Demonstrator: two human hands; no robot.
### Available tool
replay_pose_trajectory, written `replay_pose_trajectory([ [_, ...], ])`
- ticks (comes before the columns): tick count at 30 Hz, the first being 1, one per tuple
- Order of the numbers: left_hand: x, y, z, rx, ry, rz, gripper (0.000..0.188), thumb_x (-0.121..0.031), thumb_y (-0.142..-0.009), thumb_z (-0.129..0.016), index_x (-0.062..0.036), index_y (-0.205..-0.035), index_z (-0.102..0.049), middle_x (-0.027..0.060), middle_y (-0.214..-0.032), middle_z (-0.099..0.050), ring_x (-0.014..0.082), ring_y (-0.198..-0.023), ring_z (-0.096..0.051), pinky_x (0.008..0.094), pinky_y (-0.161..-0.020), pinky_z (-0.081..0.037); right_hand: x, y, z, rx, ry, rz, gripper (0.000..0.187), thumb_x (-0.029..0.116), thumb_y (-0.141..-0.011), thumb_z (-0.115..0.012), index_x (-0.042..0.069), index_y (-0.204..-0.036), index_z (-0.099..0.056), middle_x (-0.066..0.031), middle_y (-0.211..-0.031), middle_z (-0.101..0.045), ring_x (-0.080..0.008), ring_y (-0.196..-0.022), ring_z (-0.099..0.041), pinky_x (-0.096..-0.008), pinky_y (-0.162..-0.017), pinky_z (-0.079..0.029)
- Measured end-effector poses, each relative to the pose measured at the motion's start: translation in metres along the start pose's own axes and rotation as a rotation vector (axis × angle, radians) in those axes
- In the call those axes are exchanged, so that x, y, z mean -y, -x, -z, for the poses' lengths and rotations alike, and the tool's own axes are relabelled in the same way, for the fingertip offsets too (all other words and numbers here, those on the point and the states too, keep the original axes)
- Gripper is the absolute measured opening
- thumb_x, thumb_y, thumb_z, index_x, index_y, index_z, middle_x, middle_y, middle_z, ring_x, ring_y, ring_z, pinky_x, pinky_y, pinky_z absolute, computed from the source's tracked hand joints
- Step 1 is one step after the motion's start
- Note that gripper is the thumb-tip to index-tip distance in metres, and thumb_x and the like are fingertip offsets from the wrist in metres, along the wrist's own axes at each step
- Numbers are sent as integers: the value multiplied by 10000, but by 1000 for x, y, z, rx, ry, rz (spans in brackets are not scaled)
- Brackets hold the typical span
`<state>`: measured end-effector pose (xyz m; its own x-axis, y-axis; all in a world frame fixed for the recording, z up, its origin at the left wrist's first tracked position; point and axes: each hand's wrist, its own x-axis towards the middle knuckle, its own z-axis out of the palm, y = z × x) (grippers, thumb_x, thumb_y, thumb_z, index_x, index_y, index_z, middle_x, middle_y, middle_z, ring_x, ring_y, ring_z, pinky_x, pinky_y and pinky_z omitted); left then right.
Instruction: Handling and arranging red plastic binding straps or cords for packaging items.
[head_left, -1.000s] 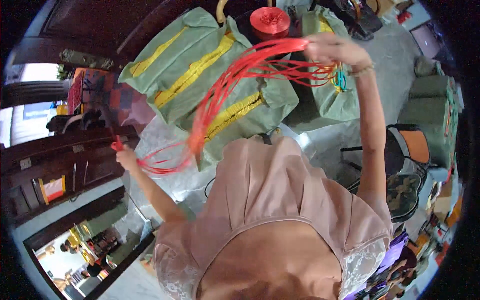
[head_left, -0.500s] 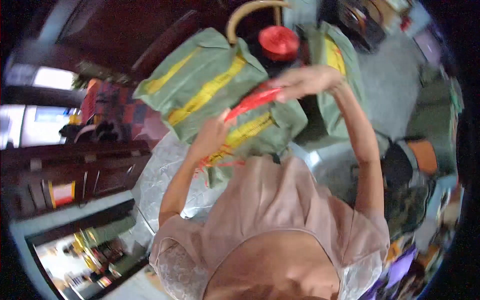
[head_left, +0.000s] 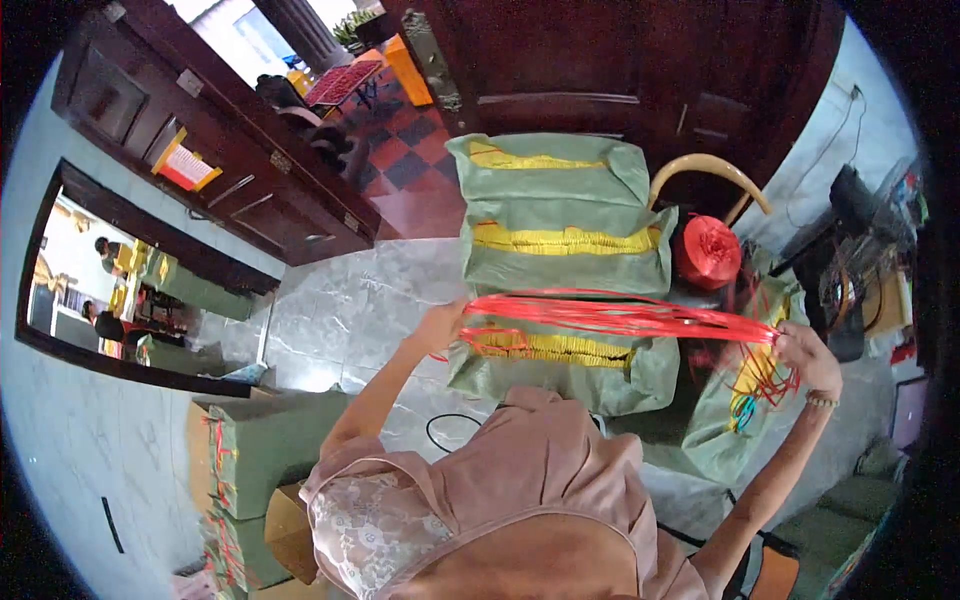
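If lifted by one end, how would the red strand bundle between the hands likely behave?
The red strand bundle would probably hang floppy: loose ends trail below the right hand. It looks light, being thin strands. It might tangle, as many separate strands run from the left hand.

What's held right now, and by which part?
A bundle of red strands: left hand at the stretched length's left end, right hand at its right end.
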<state>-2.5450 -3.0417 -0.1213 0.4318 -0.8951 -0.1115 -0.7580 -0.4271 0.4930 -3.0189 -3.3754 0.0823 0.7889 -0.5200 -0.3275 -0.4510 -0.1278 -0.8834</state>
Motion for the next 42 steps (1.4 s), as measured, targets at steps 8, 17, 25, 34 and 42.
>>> replay_pose_trajectory([
  [8,-200,-58,28,31,446,-815,804,-409,-721,-654,-33,-1322,-276,226,-1231,-408,379,-1136,-395,426,-979,-300,10,-74,-95,122,520,294,222,226,-879,-486,11,-888,-540,-139,-714,-564,-279,-695,-570,-348,-629,-426],
  [17,-214,-53,-20,383,182,-699,192,-208,-877,-472,-18,-872,-439,198,-776,-545,394,-684,-544,477,-568,-391,-22,-55,-81,300,319,348,207,230,-881,-510,27,-841,-525,-113,-703,-503,-197,-658,-502,-320,-616,-406],
  [25,-86,-50,-26,467,-142,-557,390,-295,-867,-479,-4,-1128,-473,250,-950,-571,401,-929,-534,478,-799,-406,-76,-54,-72,52,541,335,244,247,-851,-487,7,-803,-482,-160,-740,-557,-346,-705,-541,-435,-621,-400],
  [34,-228,-62,-44,632,250,-495,250,-141,-884,-466,-7,-1095,-477,129,-823,-573,236,-758,-549,336,-699,-409,-34,-91,-158,77,697,364,321,317,-885,-430,5,-871,-503,-231,-753,-570,-398,-759,-558,-483,-628,-419],
  [42,-172,-55,-36,497,118,-591,243,-208,-899,-399,-3,-952,-517,198,-714,-561,372,-688,-557,418,-577,-405,-104,-56,-95,75,537,182,297,311,-873,-446,29,-890,-539,-190,-813,-588,-367,-776,-563,-437,-671,-438],
])
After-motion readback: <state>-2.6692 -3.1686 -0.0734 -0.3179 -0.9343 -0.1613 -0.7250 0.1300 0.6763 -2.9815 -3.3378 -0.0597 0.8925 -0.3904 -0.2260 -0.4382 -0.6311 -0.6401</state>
